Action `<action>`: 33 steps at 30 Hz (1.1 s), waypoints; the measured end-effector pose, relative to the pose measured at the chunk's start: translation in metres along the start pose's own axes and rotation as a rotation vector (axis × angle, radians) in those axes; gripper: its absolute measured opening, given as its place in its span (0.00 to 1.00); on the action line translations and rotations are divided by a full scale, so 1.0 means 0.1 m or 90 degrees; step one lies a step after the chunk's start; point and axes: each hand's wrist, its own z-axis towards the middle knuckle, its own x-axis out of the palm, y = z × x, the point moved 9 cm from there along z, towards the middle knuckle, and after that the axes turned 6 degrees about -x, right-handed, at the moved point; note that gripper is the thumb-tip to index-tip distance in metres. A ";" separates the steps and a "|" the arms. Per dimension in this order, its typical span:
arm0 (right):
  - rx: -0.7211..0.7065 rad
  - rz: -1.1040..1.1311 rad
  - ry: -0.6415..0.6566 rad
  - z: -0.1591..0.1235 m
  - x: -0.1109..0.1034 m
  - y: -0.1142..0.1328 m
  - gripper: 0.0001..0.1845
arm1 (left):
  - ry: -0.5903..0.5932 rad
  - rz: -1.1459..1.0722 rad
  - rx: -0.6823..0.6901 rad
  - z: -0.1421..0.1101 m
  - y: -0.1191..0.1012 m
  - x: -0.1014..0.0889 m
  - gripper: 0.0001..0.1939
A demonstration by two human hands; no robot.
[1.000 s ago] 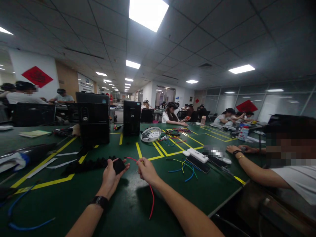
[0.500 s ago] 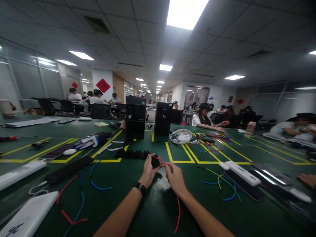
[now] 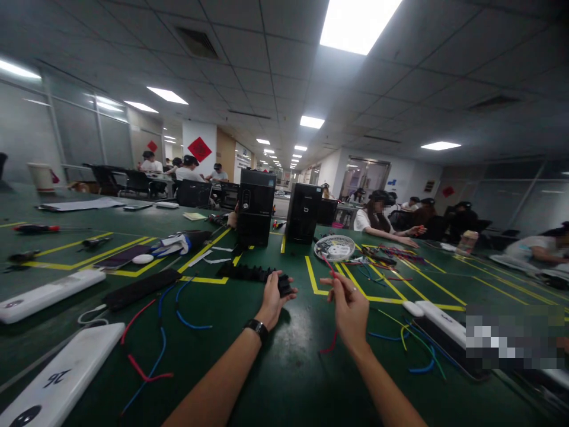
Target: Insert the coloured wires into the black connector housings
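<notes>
My left hand (image 3: 272, 302) is closed round the end of a black segmented strip (image 3: 242, 271), whose rest stretches left along the table. Its fingertips point right, with part of the strip showing between them. To the right and apart from it, my right hand (image 3: 351, 308) pinches a red wire (image 3: 330, 344). One end of that wire sticks up past the fingertips, and the other hangs down below the hand. The wire and the strip are not touching.
Loose blue wires (image 3: 163, 338) and another red wire (image 3: 128, 338) lie at left, near white power banks (image 3: 66, 370). Two black boxes (image 3: 256, 207) stand ahead beside a white basket (image 3: 334, 248). More wires (image 3: 422, 350) lie at right. A co-worker (image 3: 377, 219) sits across the table.
My hands have moved apart. The right one has drawn the red wire away from the black strip and raised its upper end. The view has shifted slightly left.
</notes>
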 end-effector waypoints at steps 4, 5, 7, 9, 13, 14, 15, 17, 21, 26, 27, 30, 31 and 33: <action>-0.176 -0.103 0.109 -0.07 0.14 0.22 0.14 | 0.005 -0.023 0.010 0.00 -0.05 0.01 0.14; -0.199 -0.104 0.158 -0.12 0.24 0.23 0.14 | 0.006 -0.029 0.015 0.00 -0.07 0.01 0.14; -0.209 -0.099 0.231 -0.23 0.42 0.20 0.15 | 0.008 -0.035 0.026 -0.01 -0.09 0.02 0.14; -0.196 -0.101 0.258 -0.30 0.53 0.15 0.15 | 0.015 -0.037 0.033 -0.02 -0.12 0.05 0.14; -0.175 -0.119 0.267 -0.34 0.59 0.10 0.16 | 0.036 -0.043 0.029 -0.04 -0.12 0.09 0.14; -0.173 -0.124 0.272 -0.34 0.59 0.09 0.16 | 0.040 -0.044 0.026 -0.05 -0.11 0.10 0.14; -0.172 -0.129 0.277 -0.34 0.59 0.08 0.16 | 0.043 -0.044 0.025 -0.05 -0.11 0.11 0.14; -0.169 -0.137 0.283 -0.34 0.60 0.06 0.16 | 0.050 -0.043 0.024 -0.06 -0.10 0.13 0.15; -0.160 -0.149 0.288 -0.35 0.60 0.01 0.16 | 0.065 -0.044 0.028 -0.08 -0.10 0.16 0.15; -0.157 -0.155 0.287 -0.36 0.62 0.01 0.17 | 0.072 -0.040 0.030 -0.10 -0.10 0.19 0.14; -0.158 -0.155 0.286 -0.36 0.62 0.01 0.17 | 0.072 -0.042 0.029 -0.11 -0.10 0.20 0.14; -0.160 -0.159 0.290 -0.37 0.63 0.00 0.17 | 0.070 -0.051 0.022 -0.11 -0.08 0.20 0.14; -0.159 -0.163 0.294 -0.38 0.64 0.00 0.17 | 0.070 -0.054 0.020 -0.11 -0.08 0.20 0.14; -0.155 -0.172 0.298 -0.38 0.64 -0.02 0.17 | 0.071 -0.064 0.018 -0.11 -0.07 0.20 0.13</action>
